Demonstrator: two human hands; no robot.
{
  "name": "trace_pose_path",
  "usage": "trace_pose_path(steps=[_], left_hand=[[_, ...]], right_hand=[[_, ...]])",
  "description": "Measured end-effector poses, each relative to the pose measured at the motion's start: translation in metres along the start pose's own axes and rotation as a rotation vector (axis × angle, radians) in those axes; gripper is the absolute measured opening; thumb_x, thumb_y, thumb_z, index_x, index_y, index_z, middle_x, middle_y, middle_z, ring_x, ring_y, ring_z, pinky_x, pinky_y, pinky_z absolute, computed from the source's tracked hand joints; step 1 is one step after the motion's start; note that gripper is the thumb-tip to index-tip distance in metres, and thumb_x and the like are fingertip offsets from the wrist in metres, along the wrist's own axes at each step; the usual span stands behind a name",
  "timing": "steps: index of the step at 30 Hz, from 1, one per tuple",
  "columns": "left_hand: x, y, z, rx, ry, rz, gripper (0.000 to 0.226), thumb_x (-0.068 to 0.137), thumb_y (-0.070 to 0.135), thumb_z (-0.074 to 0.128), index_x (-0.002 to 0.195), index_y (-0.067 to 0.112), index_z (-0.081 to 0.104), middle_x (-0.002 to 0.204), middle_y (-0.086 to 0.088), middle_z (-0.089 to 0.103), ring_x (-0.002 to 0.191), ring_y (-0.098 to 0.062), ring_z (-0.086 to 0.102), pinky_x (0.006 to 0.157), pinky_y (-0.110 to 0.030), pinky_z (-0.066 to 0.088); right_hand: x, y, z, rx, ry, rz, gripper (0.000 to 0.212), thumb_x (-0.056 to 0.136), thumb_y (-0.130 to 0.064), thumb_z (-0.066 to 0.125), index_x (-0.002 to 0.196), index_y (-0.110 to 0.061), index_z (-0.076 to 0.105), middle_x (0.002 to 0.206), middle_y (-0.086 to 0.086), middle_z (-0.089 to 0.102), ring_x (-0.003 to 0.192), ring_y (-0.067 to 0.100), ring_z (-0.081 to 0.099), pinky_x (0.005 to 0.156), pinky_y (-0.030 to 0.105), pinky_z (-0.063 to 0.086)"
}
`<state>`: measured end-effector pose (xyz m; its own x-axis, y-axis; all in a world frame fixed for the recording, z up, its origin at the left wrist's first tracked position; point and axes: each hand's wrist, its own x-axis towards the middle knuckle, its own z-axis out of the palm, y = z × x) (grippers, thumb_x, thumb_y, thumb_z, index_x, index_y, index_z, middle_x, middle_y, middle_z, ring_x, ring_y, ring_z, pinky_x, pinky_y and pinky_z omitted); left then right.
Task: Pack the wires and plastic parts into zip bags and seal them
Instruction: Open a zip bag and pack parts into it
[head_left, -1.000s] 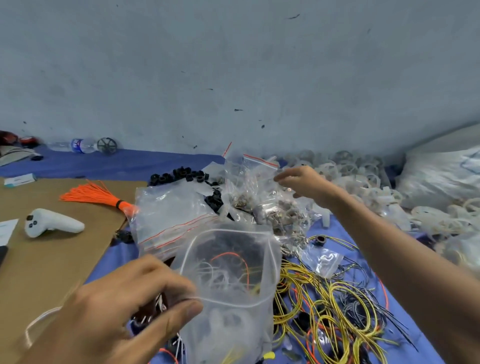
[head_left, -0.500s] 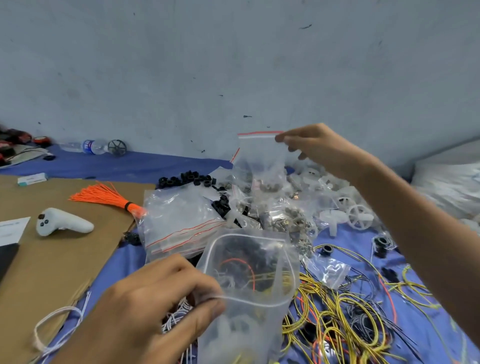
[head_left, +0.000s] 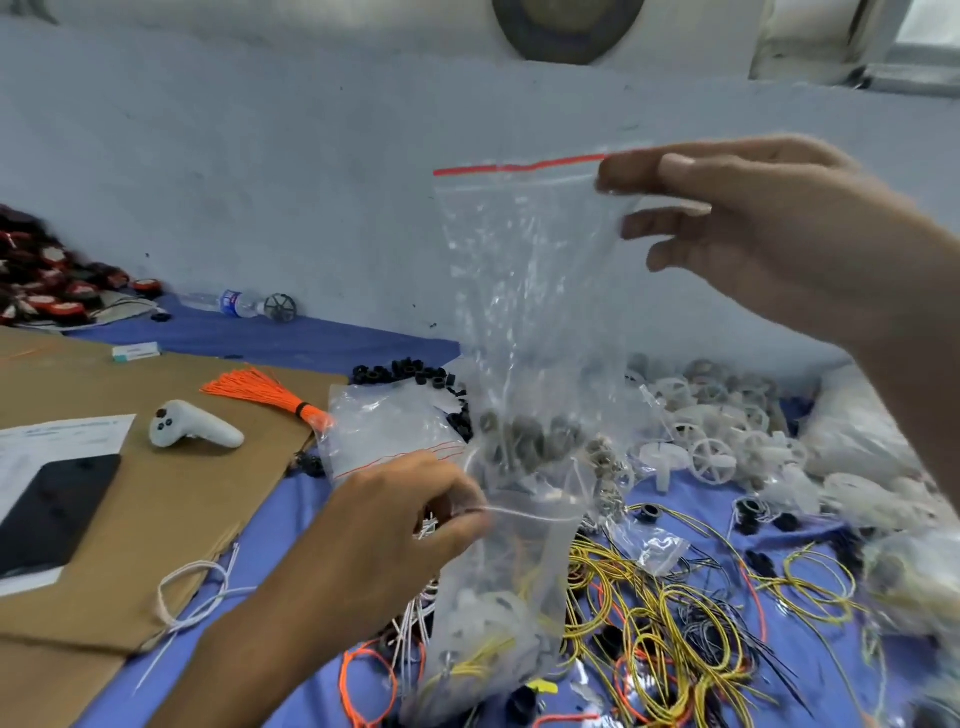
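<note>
clear zip bag (head_left: 524, 291) with red strip, yellow wires (head_left: 670, 613), blue cloth (head_left: 291, 338), orange tassel (head_left: 265, 395), white controller (head_left: 192, 426), brown cardboard (head_left: 156, 493)

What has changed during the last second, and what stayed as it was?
The right hand pinched the red-striped zip bag and lifted it high; grey parts sit in its bottom. The left hand still grips the rim of the open bag of wires. The white controller has not moved.

wall (head_left: 260, 156): pale blue-grey, speckled | blue cloth (head_left: 311, 343) | cardboard sheet (head_left: 156, 493) left | window frame (head_left: 883, 47) top right
</note>
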<state>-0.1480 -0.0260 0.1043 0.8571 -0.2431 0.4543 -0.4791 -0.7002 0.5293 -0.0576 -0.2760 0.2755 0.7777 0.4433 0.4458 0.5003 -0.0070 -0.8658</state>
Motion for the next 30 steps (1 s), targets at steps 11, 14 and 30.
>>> trace_pose_path(steps=[11,14,30], left_hand=[[-0.015,-0.01,-0.009,-0.049,0.01,-0.005,0.008,0.088,0.036,0.073,0.083,0.032,0.068,0.089,0.019,0.059,0.078,0.001,0.053,0.068,-0.01,0.037],[-0.016,-0.014,-0.009,-0.059,0.007,-0.011,0.007,0.088,0.036,0.074,0.086,0.035,0.068,0.091,0.019,0.06,0.081,0.001,0.054,0.07,-0.01,0.038],[-0.019,-0.014,-0.008,-0.098,0.018,0.02,0.009,0.087,0.031,0.076,0.083,0.035,0.069,0.092,0.019,0.058,0.079,0.003,0.055,0.067,-0.009,0.037]], right_hand=[[-0.021,-0.007,0.029,-0.011,-0.059,0.025,0.029,0.087,-0.019,0.056,0.108,-0.006,0.072,0.118,0.008,0.071,0.096,0.021,0.068,0.072,0.024,0.055],[-0.017,-0.016,0.029,-0.007,-0.052,-0.003,0.032,0.086,-0.019,0.056,0.11,-0.004,0.07,0.119,0.01,0.071,0.095,0.021,0.068,0.073,0.024,0.055],[-0.015,0.032,0.043,-0.303,-0.24,0.265,0.025,0.094,-0.026,0.061,0.093,-0.009,0.078,0.095,0.009,0.076,0.079,0.017,0.067,0.072,0.025,0.058]])
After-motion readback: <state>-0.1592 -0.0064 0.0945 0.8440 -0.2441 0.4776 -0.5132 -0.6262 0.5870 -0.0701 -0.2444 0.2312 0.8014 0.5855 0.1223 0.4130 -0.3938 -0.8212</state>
